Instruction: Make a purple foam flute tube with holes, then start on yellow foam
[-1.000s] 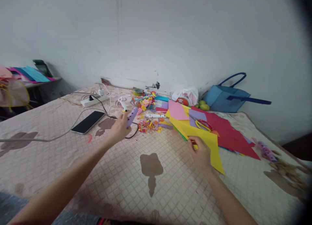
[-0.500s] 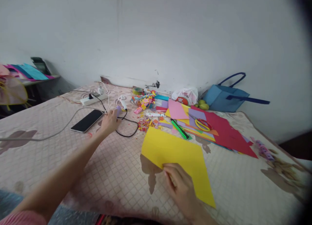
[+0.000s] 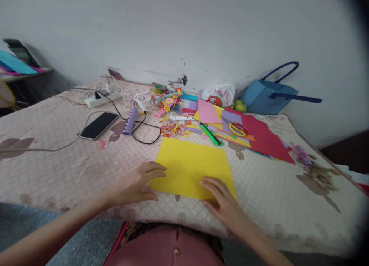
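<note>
A sheet of yellow paper (image 3: 190, 162) lies flat on the patterned table cover, close to the front edge. My left hand (image 3: 141, 183) is at the sheet's near left corner, fingers stretched over that edge and thumb apart. On the near right part, my right hand (image 3: 223, 200) rests its fingertips on the paper, thumb spread off the near edge. Neither hand grips anything. Beyond my left hand lies a rolled purple paper tube (image 3: 130, 121) with dark marks along it. A green utility knife (image 3: 210, 134) sits past the sheet's far edge.
Scissors (image 3: 238, 129) lie on coloured papers, including a large red sheet (image 3: 262, 137). Small paper scraps (image 3: 174, 129) are nearby. A glue gun (image 3: 140, 103) trails a black cord. To the left are a phone (image 3: 98, 125) and power strip (image 3: 102, 99). A blue bag (image 3: 262, 97) stands behind.
My left hand has let go of the purple tube and come back to the yellow sheet. The sheet now lies squarer to the front edge. My right hand's fingers have spread on it.
</note>
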### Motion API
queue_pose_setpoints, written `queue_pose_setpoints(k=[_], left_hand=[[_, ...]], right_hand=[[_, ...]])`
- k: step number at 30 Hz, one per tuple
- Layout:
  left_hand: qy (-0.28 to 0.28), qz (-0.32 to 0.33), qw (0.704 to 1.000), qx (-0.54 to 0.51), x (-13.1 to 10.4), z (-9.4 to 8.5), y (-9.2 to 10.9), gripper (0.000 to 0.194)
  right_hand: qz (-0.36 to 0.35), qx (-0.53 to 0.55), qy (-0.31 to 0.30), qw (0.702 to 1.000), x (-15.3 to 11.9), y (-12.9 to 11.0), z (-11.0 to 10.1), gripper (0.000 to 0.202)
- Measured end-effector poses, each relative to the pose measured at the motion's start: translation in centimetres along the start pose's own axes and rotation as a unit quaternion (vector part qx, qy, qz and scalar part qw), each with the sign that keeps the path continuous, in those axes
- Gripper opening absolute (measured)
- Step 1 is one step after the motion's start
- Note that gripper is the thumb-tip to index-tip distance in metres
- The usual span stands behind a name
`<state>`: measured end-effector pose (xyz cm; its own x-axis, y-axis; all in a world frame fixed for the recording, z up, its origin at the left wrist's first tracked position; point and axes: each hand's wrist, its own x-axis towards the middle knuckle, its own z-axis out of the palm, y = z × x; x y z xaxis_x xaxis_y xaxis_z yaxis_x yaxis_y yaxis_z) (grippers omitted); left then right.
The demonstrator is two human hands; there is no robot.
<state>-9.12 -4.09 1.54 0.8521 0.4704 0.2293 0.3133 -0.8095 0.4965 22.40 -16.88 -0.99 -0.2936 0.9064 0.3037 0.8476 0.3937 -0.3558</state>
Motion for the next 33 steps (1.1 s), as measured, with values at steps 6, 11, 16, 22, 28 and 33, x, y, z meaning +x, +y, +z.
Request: queue_pose_setpoints(k=[6, 11, 16, 22, 28, 33], left_hand=[[0.029, 0.043, 0.995, 0.09, -1.7, 2.1, -0.5, 0.025], [0.051, 0.113, 0.981, 0.15, -1.7, 2.2, -0.9, 0.023], [0.051, 0.086, 0.983, 0.156, -0.7, 2.0, 0.2, 0.019], [0.006, 0.091, 0.979, 0.182, 0.9, 2.6, 1.5, 0.021], [0.025, 0.117, 0.972, 0.2, 1.0, 3.0, 1.6, 0.022], [0.076, 0.125, 0.966, 0.213, -0.1, 2.0, 1.1, 0.024]], right_hand=[[0.016, -0.035, 0.003, 0.999, -4.6, 4.2, -2.4, 0.032], [-0.009, -0.038, 0.033, 0.999, -5.6, 5.0, -2.3, 0.022], [-0.029, -0.033, 0.03, 0.999, -4.8, 4.9, -2.0, 0.027], [-0.054, -0.059, 0.032, 0.996, -4.6, 5.2, -1.9, 0.03], [-0.085, -0.055, 0.05, 0.994, -4.5, 5.0, -1.8, 0.025], [-0.084, -0.034, 0.05, 0.995, -3.5, 4.3, -1.4, 0.023]])
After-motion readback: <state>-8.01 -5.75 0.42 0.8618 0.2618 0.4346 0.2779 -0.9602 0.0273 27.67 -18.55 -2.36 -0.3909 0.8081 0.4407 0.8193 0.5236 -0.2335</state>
